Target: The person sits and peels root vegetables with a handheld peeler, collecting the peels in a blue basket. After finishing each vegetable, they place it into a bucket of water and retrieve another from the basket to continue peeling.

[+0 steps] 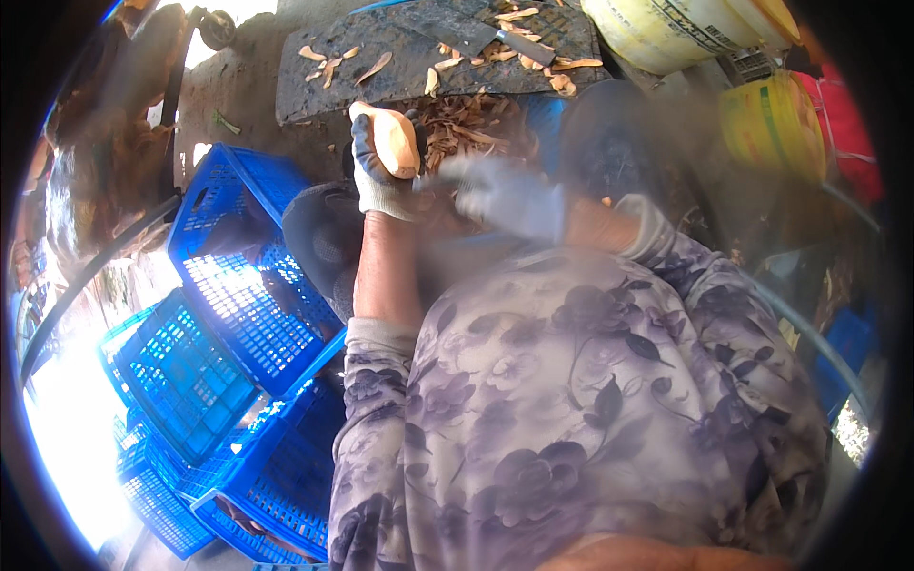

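My left hand (378,171), in a grey and white work glove, is closed around a pale peeled root or tuber (389,139), which points up and away from me. Just right of it, my gloved right hand (503,196) is blurred; a thin dark shape shows at its fingers, too unclear to name, and whether it holds a tool cannot be told. Beyond and below the hands lies a heap of brown peelings (464,128). A cleaver (464,32) with a grey handle rests on a dark board (343,78) among pale cut slices (375,68).
Several blue plastic crates (243,285) stand stacked and tilted at my left. A large whitish bucket (685,32) stands beyond the board on the right, with a yellow container (771,128) and a red bag (850,135) nearer. A curved metal bar (807,328) runs along the right.
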{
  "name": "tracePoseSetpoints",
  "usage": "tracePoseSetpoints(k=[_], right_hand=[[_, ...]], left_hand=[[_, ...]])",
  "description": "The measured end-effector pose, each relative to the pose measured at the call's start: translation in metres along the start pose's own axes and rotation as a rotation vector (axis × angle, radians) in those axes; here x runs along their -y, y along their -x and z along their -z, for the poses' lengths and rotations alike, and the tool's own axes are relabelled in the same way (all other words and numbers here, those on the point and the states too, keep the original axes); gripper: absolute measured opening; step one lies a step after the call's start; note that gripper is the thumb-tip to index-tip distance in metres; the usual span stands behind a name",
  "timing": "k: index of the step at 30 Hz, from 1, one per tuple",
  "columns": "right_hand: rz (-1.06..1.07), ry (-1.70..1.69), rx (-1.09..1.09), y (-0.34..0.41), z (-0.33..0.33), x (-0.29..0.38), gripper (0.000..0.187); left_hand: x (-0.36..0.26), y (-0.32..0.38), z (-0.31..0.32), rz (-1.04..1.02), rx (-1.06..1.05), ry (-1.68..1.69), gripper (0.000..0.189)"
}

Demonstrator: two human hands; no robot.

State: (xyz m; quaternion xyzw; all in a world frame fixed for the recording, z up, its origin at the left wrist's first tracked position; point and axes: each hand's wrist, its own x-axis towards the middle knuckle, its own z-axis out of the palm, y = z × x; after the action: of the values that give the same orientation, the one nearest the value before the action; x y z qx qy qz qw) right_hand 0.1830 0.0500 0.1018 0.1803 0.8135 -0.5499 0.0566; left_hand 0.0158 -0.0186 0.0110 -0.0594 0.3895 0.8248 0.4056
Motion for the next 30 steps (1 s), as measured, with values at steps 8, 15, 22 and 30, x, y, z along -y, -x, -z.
tracePoseSetpoints(k=[8,15,22,30], right_hand=[[0.047,0.26,0.081,-0.01,-0.014,-0.013,0.026],[-0.151,-0.131,-0.089,-0.011,0.036,0.016,0.048],[0.153,0.31,0.115,-0.009,-0.015,-0.017,0.039],[-0.219,-0.422,-0.189,-0.014,0.054,-0.028,0.033]], left_hand=[[-0.013,0.021,-0.021,0.126,-0.066,0.089,0.036],[-0.011,0.007,-0.014,-0.172,0.14,-0.16,0.034],[-0.01,-0.001,-0.011,0.027,0.071,0.149,0.04],[-0.019,0.004,-0.029,-1.454,-0.304,-3.224,0.047]])
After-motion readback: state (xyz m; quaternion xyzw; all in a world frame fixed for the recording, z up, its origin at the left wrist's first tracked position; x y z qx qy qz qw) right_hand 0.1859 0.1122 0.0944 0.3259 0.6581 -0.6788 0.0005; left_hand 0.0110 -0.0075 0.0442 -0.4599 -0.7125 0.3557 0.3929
